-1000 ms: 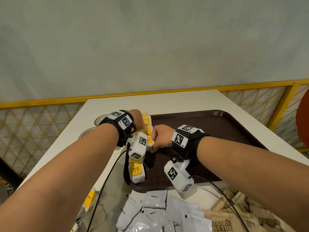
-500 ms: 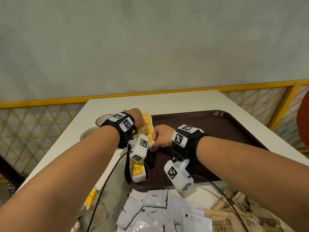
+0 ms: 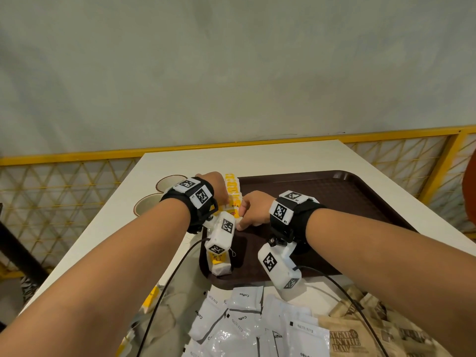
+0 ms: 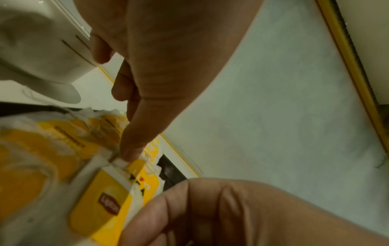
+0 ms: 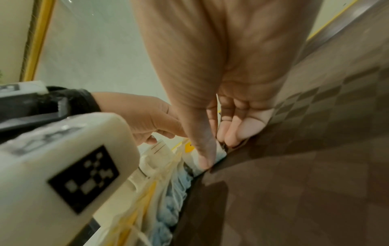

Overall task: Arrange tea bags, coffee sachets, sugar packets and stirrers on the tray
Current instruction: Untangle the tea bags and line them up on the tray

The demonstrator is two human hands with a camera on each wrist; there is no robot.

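Both hands are working at frame centre: left hand point(image 3: 219, 188) fingertips pressing the tea bags point(image 3: 233, 194) lined along the tray point(image 3: 334, 197) left edge, right hand point(image 3: 253, 207) grip pinching one bag.

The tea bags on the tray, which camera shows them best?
Left wrist: the tea bags fill it, yellow labels readable. The head view shows the row along the tray edge, partly hidden by both hands. The right wrist shows only blurred edges.
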